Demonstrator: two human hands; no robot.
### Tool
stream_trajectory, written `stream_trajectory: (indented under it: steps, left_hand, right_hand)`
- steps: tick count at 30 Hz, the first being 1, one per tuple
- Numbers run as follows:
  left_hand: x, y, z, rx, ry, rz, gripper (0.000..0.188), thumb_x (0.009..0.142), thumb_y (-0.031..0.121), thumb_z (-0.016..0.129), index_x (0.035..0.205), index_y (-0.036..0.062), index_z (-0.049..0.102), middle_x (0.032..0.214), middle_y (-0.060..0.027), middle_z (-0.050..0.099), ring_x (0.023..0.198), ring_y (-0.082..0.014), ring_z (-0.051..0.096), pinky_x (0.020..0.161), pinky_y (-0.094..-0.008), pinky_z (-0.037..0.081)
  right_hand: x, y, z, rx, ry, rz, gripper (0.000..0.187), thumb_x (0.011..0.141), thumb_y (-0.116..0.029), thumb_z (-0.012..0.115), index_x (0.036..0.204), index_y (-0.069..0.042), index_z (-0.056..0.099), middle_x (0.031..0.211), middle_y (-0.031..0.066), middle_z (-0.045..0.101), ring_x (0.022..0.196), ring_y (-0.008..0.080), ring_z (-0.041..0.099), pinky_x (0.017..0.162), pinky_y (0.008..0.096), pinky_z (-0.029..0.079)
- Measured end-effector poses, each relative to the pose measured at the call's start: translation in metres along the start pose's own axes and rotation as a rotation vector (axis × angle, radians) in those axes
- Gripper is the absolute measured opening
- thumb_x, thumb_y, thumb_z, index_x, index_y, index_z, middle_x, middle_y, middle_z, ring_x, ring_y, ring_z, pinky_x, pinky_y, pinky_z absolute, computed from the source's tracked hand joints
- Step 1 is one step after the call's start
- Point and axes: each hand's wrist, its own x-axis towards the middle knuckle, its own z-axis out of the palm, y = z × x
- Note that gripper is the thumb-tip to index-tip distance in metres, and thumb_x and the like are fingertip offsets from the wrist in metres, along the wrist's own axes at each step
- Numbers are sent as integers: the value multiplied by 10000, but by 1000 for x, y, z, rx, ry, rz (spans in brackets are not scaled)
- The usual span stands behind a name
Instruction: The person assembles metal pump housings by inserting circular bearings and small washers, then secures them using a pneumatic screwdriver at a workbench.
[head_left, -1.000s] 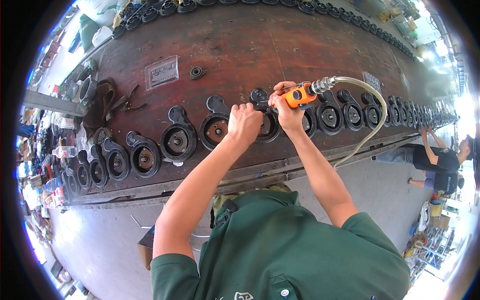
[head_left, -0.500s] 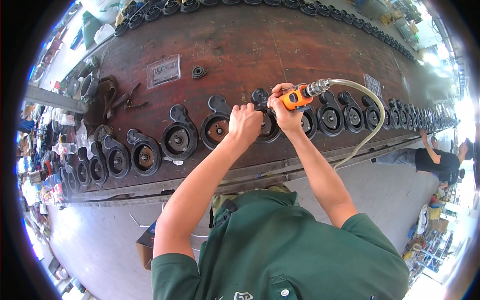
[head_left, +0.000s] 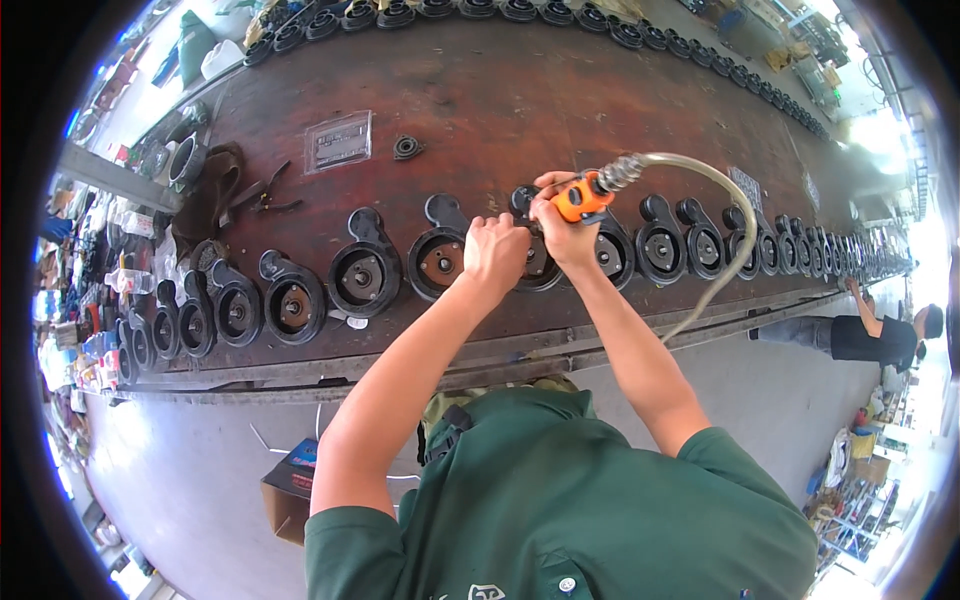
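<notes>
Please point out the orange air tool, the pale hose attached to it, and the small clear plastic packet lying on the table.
Orange handheld air tool (head_left: 580, 198), head view, on its orange body.
Pale curved air hose (head_left: 735, 215), head view, on its outer bend.
Small clear plastic packet (head_left: 338, 141), head view, on its flat middle.

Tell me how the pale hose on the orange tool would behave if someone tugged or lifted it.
The pale hose is probably flexible: it arcs from the orange air tool, held in the right hand, and drops past the bench edge. It looks light. A coiled spring guard at the joint suggests it resists kinking there.
</notes>
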Motion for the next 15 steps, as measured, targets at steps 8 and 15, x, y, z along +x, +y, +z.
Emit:
stream_trajectory:
  steps: [8,15]
  left_hand:
    - [2,0,1,21,-8,20,261,669,228,875,845,70,764,1050,-155,677,1013,-308,676,890,-449,487]
    - [5,1,0,90,-55,36,268,716,218,860,937,94,774,1058,-120,690,1036,-271,679,904,-434,474]
  right_hand:
    - [0,-22,-12,-54,-36,-18,225,869,60,556,1091,17,548,793,50,598,693,142,607,669,283,508]
    - [-1,-17,-14,24,3,-51,195,861,85,603,1043,26,569,775,43,626,662,109,620,625,247,512]
